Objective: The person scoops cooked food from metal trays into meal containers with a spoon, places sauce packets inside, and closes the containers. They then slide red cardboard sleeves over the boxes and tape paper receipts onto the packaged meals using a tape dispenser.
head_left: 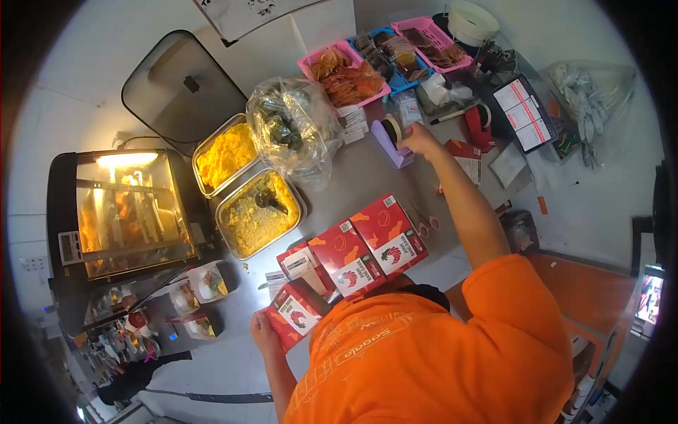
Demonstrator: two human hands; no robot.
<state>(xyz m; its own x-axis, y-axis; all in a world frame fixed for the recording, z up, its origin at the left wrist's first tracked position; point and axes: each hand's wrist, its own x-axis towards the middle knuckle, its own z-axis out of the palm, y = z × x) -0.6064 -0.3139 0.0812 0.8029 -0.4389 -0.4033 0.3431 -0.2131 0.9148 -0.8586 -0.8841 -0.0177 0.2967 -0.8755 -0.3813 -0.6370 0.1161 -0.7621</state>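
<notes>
My left hand grips the left edge of a red food box printed with a white panel, held close to my body. My right hand reaches across to a purple tape dispenser, its fingers closed at the front of the tape roll. The strip between these fingers is too small to see clearly. More red boxes stand in a row on the table in front of me, with a paper slip on the leftmost one.
Two metal trays of yellow food and a clear plastic bag lie ahead. At left stands a lit display warmer. Pink baskets of packets line the back. Scissors, a red tape dispenser and a tablet are at right.
</notes>
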